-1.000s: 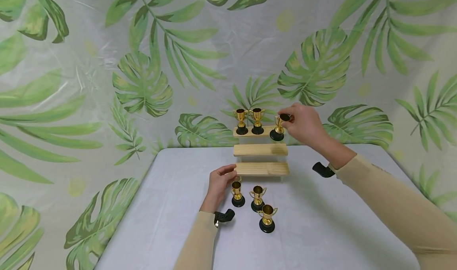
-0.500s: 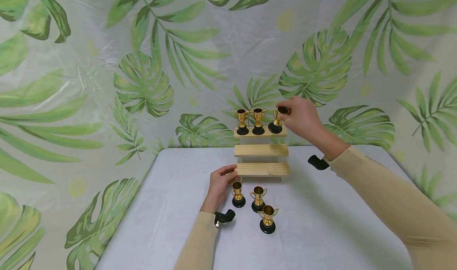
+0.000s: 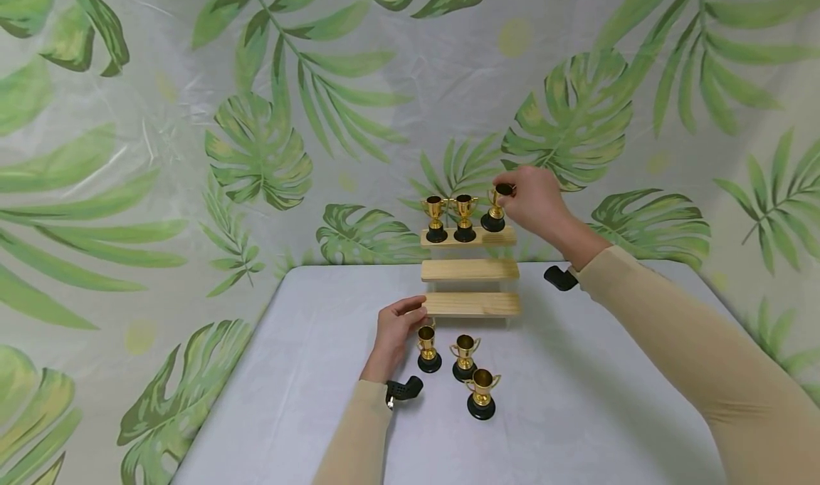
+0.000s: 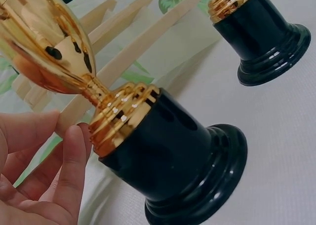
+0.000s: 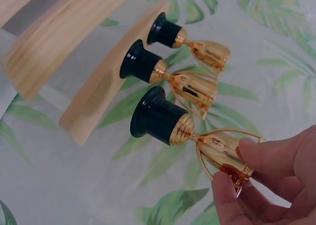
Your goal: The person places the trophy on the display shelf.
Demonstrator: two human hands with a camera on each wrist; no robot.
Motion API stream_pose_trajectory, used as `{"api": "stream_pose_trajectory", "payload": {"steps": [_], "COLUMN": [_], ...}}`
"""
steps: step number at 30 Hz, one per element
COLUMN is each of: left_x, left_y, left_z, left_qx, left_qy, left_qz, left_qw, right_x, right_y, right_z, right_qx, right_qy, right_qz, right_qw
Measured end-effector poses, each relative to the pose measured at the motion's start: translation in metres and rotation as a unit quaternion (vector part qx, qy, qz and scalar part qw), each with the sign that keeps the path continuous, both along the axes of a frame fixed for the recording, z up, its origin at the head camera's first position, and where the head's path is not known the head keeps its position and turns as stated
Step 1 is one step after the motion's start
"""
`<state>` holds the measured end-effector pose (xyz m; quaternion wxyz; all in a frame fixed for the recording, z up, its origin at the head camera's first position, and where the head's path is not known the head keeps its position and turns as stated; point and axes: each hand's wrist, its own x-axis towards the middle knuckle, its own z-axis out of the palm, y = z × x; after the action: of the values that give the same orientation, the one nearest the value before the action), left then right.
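Note:
My right hand (image 3: 534,199) pinches a small gold trophy cup (image 5: 217,148) by its bowl and handle. Its black base hangs just off the right part of the top board in the right wrist view. On that board of the three-tier wooden stand (image 3: 470,270) two like trophies (image 3: 464,218) stand upright side by side. At the left end of the bottom board, my left hand (image 3: 392,330) grips the wood between thumb and fingertips, as the left wrist view shows. A trophy (image 4: 148,141) stands close beside these fingers, partly covering the stand there.
Two more trophies, a middle one (image 3: 464,360) and a front one (image 3: 481,396), stand on the white-covered table (image 3: 288,399) before the stand. A leaf-print curtain (image 3: 359,115) hangs right behind the stand. Dark wrist-worn devices (image 3: 405,388) sit at both wrists.
My right hand has carried its trophy up and slightly left, from in front of the top board's right end to just above it. The left hand keeps its place.

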<state>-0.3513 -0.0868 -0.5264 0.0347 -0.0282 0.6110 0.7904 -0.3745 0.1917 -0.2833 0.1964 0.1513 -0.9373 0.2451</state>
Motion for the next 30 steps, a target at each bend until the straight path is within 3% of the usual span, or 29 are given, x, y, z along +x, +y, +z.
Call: {"api": "stream_pose_trajectory", "payload": {"steps": [18,30], "left_x": [-0.001,0.000], "left_y": [0.000,0.000], "left_z": [-0.002,0.000], "left_qx": [-0.002,-0.008], "left_qy": [0.002,-0.004], "left_qz": [0.002,0.006], "left_qw": [1.0000,0.9999], "right_x": [-0.030,-0.039], "right_y": [-0.001,-0.002], "right_z": [-0.005,-0.017], "right_qx": [0.015,0.019], "right_qy": [-0.040,-0.070], "right_qz": [-0.007,0.003], "right_qw": [0.999,0.997]}}
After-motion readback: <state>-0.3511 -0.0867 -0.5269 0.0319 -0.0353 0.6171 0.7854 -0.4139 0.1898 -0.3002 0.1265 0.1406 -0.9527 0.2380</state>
